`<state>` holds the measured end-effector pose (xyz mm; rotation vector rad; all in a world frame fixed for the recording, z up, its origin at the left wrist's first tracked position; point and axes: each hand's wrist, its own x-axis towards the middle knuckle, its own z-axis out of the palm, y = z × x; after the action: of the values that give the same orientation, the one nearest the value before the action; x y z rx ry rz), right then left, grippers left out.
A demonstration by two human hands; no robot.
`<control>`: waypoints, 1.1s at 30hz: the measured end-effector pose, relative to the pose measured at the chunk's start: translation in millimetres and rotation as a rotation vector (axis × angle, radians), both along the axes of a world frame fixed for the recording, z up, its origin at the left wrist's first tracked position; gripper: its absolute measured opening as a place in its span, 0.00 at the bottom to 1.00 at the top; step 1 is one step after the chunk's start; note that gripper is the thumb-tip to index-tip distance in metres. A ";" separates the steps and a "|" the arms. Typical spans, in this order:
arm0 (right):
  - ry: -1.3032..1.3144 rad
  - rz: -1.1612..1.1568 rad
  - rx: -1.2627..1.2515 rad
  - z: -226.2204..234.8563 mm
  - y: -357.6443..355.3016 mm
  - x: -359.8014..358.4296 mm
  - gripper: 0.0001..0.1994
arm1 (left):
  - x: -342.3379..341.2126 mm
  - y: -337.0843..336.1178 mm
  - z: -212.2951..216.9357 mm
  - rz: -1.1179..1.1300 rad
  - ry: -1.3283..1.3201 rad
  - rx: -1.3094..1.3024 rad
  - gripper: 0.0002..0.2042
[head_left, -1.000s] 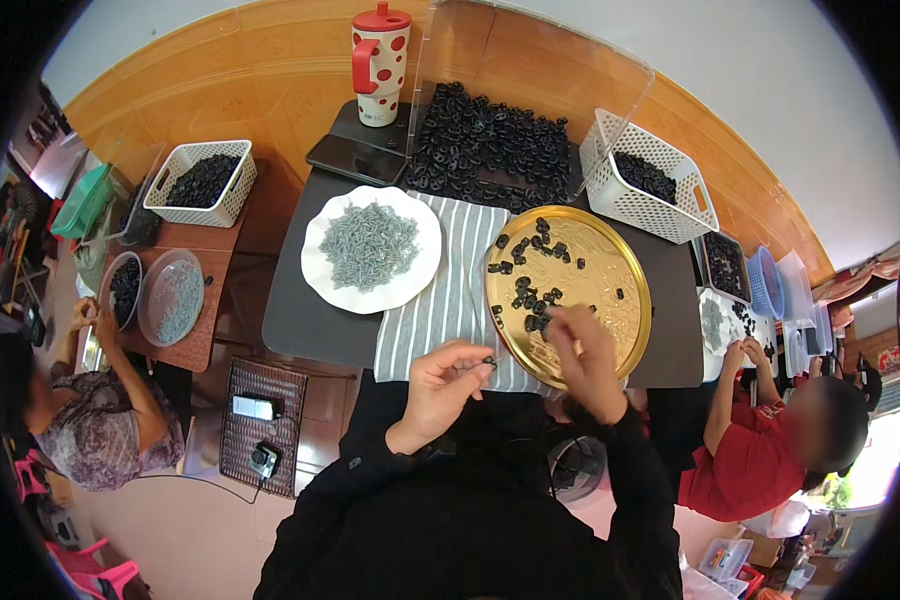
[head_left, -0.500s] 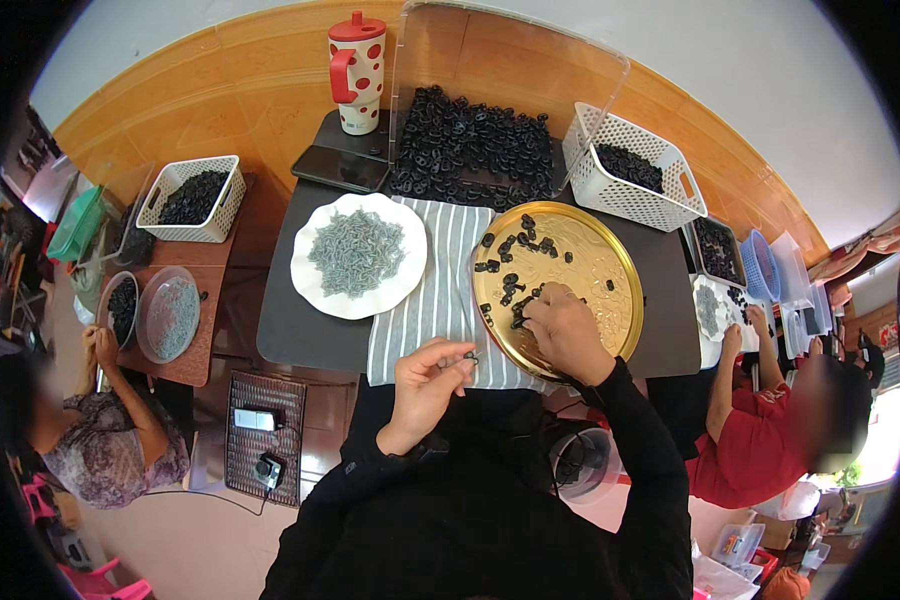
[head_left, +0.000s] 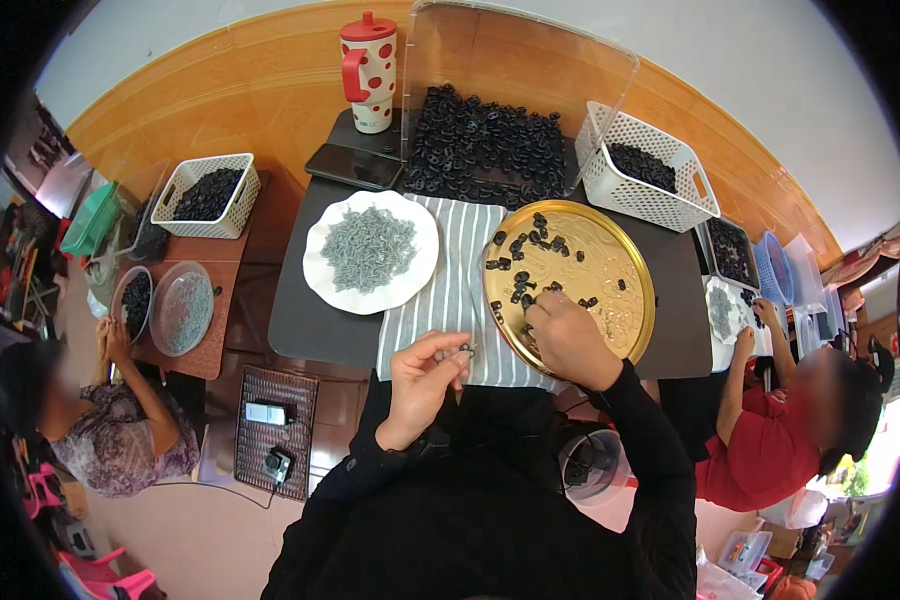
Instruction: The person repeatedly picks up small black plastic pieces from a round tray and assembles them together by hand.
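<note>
My right hand (head_left: 567,338) rests on the near part of a round golden tray (head_left: 620,270), fingertips among several small black ring-shaped pieces (head_left: 522,286). My left hand (head_left: 425,375) hovers over the striped grey cloth (head_left: 455,290) at the table's near edge, fingers pinched on a small grey metal piece (head_left: 464,349). A white plate (head_left: 322,285) heaped with grey metal pieces (head_left: 370,247) lies to the left of the tray.
A clear bin of black rings (head_left: 485,145), a white basket (head_left: 648,180), a red-and-white spotted jug (head_left: 369,72) and a dark tablet (head_left: 355,165) stand at the back. A person (head_left: 90,430) sits at a low table left; another in red (head_left: 770,440) sits right.
My right hand has come down from above the tray's near rim onto the tray among the black pieces. My left hand has stayed pinched near the cloth's edge.
</note>
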<state>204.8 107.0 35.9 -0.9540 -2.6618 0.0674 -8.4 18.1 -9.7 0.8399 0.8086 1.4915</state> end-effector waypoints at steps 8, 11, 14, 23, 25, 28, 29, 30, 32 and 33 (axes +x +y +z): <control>0.898 -0.153 -0.886 -6.0 -55.3 -36.2 0.11 | -1.9 1.2 2.0 -0.006 0.006 0.009 0.12; 1.213 -0.288 -1.019 -18.4 -66.1 -53.6 0.10 | 0.5 -0.7 7.1 -0.043 -0.008 -0.016 0.12; 1.268 -0.274 -1.047 -26.2 -67.0 -54.4 0.10 | -0.5 -1.4 5.6 -0.076 -0.038 -0.039 0.12; 1.032 -0.120 -0.831 -16.5 -60.5 -46.8 0.12 | 1.7 -0.5 6.4 -0.090 -0.024 -0.044 0.11; 1.032 -0.115 -0.812 -19.5 -60.6 -47.4 0.12 | 1.5 -0.3 6.7 -0.090 -0.007 -0.051 0.11; 1.028 -0.106 -0.786 -22.2 -59.9 -47.3 0.13 | 0.8 -0.6 6.4 -0.098 -0.011 -0.050 0.11; 1.024 -0.101 -0.780 -22.5 -59.6 -47.1 0.13 | 1.0 -0.9 6.3 -0.096 -0.010 -0.052 0.11; 1.024 -0.100 -0.781 -22.6 -59.4 -47.2 0.13 | 1.1 -1.2 6.1 -0.094 -0.009 -0.054 0.11; 1.000 -0.075 -0.756 -21.3 -58.6 -46.6 0.13 | 1.8 -1.1 6.3 -0.089 -0.002 -0.055 0.11; 1.000 -0.074 -0.757 -20.5 -58.1 -45.7 0.13 | 1.9 -1.1 6.5 -0.084 0.004 -0.055 0.11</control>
<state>159.0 48.9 15.3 -0.8575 -1.6351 1.2363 -6.5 17.0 -3.2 0.8266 0.8041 1.3884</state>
